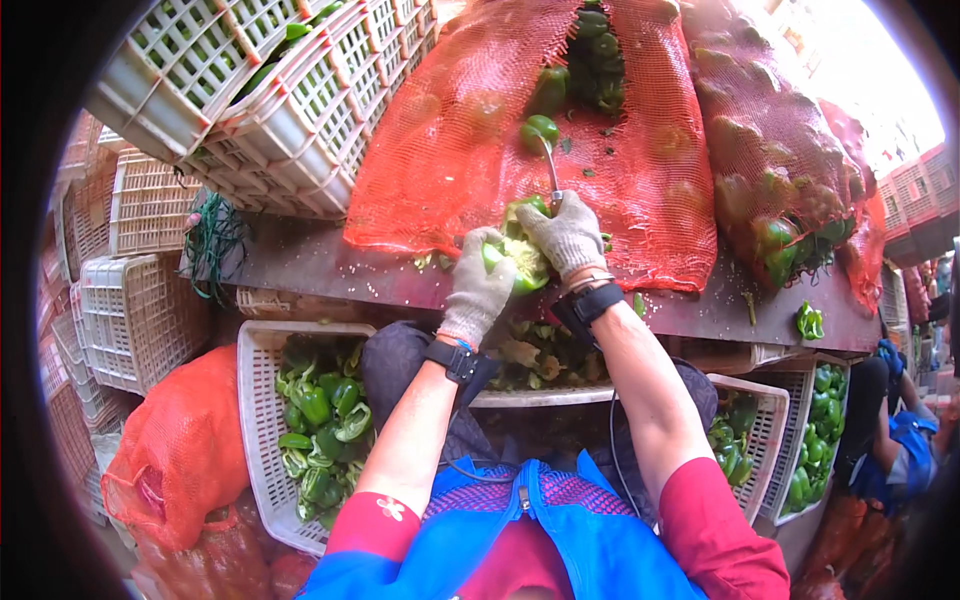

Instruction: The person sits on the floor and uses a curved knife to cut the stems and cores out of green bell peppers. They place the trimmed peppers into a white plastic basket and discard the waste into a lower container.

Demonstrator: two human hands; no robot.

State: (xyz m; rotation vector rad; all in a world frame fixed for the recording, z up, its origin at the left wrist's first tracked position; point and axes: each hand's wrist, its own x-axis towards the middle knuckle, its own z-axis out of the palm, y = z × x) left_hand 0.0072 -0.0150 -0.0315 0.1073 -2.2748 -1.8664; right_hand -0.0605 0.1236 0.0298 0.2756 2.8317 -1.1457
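A split green bell pepper (528,259), its pale inside showing, is between my two gloved hands above the table's near edge. My left hand (484,277) grips its left side. My right hand (561,231) is at its upper right, and also holds a small knife (553,174) whose blade points away from me. Just past the blade lies a whole green pepper (539,133) on an opened red mesh sack (465,180). More peppers sit in the sack's dark opening. What the fingers under the split pepper do is hidden.
White crates of cut peppers (259,450) (772,427) flank my legs, and a bin of scraps (555,396) is between them. Stacked crates (300,142) rise at the upper left, a full mesh sack (757,142) at right. A co-worker (900,442) is at far right.
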